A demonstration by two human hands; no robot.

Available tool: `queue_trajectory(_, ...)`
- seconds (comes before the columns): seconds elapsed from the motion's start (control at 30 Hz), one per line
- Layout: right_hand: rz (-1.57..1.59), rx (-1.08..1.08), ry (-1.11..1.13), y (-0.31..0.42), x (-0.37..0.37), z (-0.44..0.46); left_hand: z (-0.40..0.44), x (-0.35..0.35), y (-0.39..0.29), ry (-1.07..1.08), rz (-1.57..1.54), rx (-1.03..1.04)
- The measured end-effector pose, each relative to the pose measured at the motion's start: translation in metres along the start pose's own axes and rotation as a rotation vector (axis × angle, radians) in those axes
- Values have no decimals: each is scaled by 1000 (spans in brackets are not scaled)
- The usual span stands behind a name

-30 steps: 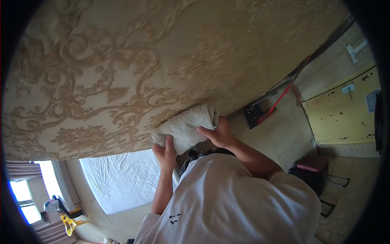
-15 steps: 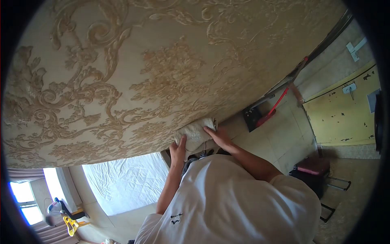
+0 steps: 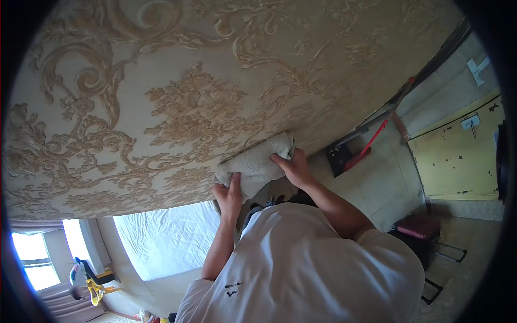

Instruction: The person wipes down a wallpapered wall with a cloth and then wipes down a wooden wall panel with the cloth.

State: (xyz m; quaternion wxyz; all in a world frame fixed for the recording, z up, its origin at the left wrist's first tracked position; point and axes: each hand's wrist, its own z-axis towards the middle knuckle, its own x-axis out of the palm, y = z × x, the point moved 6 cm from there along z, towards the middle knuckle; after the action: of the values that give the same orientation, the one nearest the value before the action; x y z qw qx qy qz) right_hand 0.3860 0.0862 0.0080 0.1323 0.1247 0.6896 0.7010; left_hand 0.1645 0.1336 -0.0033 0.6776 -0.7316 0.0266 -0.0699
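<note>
The two hands are both holding one pale, fluffy cloth (image 3: 253,164). It is folded into a fat bundle. The left hand (image 3: 228,196) is bent around the left end. Its thumb is on the near side, and its fingers go partly out of sight behind. The right hand (image 3: 295,168) grips the right end, with its thumb on the near side too. Both hands are half closed around the cloth, and they are apart from each other. The cloth lies up against the big wall (image 3: 194,107) with curly flower shapes, low down, just in front of the white shirt (image 3: 301,258).

Counting things, there are two hands, one cloth and one white shirt. On the left side there is one white bed (image 3: 167,237), one bright window (image 3: 36,261) and one yellow thing (image 3: 97,293) that is too small to tell. On the right side there is one yellow door (image 3: 458,161) with chipped paint. Below it is one dark red bag (image 3: 419,227), with two pull handles (image 3: 452,252) sticking out nearby. One black flat thing (image 3: 337,157) lies on the floor (image 3: 385,185), next to one red bar (image 3: 374,137).
</note>
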Motion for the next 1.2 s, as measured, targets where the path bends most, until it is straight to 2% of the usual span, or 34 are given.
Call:
queue_trajectory(0.07, -32, 47, -3, -33, -5, 0, 3, 6, 27, 6, -36, 32)
queue_trajectory(0.13, -66, 95, 1, -71, -12, -3, 1, 11, 60, 44, -2, -90)
queue_trajectory(0.2, -219, 236, 1, -121, -19, -5, 2, 11, 97, -4, -11, -121)
queue_trajectory(0.27, -292, 302, -24, -155, -23, -12, -4, 11, 136, 26, 175, -431)
queue_trajectory(0.3, -366, 372, -55, -172, -28, -17, -7, 11, 151, 16, 200, -496)
queue_trajectory(0.33, -367, 364, -50, -189, -27, -21, -9, 13, 155, 11, 196, -490)
queue_trajectory(0.4, -411, 164, -169, -202, -30, -23, -12, 13, 158, -42, 183, -488)
queue_trajectory(0.53, -387, 243, 8, -111, -27, -13, -18, 15, 123, -36, 42, -447)
queue_trajectory(0.6, -117, -10, -94, -47, -24, -8, -20, 19, 83, -103, -12, -401)
queue_trajectory(0.63, -115, -14, -91, -23, -28, -7, -20, 22, 64, -142, -80, -298)
queue_trajectory(0.73, -55, 27, 43, 38, -29, -4, -26, 30, -12, -102, -36, -166)
queue_trajectory(0.8, 101, -232, 54, 88, -35, -4, -31, 34, -44, -118, -19, -100)
queue_trajectory(0.87, 102, -321, 80, 118, -47, -1, -34, 45, -85, -132, -20, 250)
queue_trajectory(0.9, 102, -404, 104, 129, -52, -1, -33, 51, -92, -129, -33, 316)
queue_trajectory(0.93, 100, -416, 102, 131, -59, 0, -29, 61, -96, -126, -37, 326)
queue_trajectory(1.0, 85, -275, 65, 117, -71, 9, -22, 80, -95, -158, -81, 233)
queue_trajectory(1.07, 66, -262, -3, 93, -84, 16, -17, 96, -70, -147, -128, 187)
queue_trajectory(1.13, 46, -240, -71, 55, -100, 22, -13, 107, -30, -126, 0, 69)
queue_trajectory(1.2, -135, -86, -31, -5, -118, 24, -10, 112, 25, -95, 44, 22)
